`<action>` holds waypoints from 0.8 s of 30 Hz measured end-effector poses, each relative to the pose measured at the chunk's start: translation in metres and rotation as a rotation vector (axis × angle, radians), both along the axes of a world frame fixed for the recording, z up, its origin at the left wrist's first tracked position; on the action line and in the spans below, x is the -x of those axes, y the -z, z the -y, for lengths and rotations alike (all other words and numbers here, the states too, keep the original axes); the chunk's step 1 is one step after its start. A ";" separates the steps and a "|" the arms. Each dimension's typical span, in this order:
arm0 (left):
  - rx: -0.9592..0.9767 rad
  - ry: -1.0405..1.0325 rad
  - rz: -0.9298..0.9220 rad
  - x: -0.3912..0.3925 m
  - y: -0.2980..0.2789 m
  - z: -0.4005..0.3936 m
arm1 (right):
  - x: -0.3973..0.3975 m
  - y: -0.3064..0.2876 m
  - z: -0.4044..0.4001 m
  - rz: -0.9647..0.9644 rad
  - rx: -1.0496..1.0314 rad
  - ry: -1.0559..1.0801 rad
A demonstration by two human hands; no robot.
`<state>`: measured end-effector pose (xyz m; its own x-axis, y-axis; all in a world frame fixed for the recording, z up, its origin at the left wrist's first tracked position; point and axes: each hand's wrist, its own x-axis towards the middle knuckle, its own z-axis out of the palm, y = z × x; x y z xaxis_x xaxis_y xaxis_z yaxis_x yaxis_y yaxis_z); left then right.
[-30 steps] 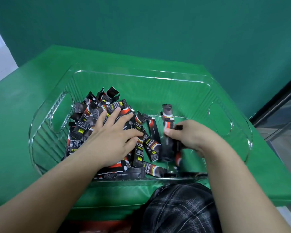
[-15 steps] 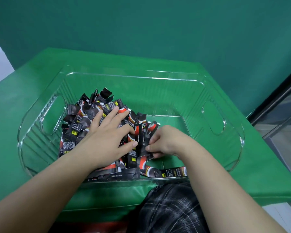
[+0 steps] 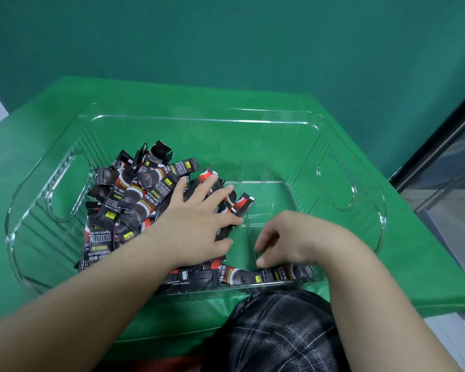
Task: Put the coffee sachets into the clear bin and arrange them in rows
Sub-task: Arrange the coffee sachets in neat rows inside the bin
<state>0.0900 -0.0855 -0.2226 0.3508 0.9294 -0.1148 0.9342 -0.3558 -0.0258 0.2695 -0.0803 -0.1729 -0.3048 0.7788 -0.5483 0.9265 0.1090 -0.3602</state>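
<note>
My right hand (image 3: 293, 237) has dropped from the pile (image 3: 134, 205) to the bin's (image 3: 204, 120) near wall, fingers (image 3: 261, 261) pressed together on one sachet (image 3: 269, 275) now lying flat along it, a first row begun. My left hand (image 3: 196, 224) stays spread flat on the pile, holding it at the bin's left.

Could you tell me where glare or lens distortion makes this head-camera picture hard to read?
Head view: white glare streaks line the clear bin's far rim and near wall; wide-angle bending curves the green table's edges; the sachet pile stays sharp, print legible; both hands, left and right, show little blur.
</note>
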 end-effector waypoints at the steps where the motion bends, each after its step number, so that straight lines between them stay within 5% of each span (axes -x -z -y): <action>1: 0.016 0.001 0.006 0.000 0.000 0.000 | 0.000 -0.001 0.003 0.033 0.062 -0.023; 11: -0.123 -0.115 -0.051 0.001 -0.002 0.000 | 0.004 -0.006 0.011 0.240 0.093 -0.094; 19: -0.059 -0.224 -0.049 0.004 -0.004 -0.001 | 0.015 0.003 -0.035 -0.026 -0.476 0.309; 24: -0.054 -0.223 -0.022 0.005 -0.002 -0.003 | 0.019 0.014 -0.044 -0.049 -0.539 0.283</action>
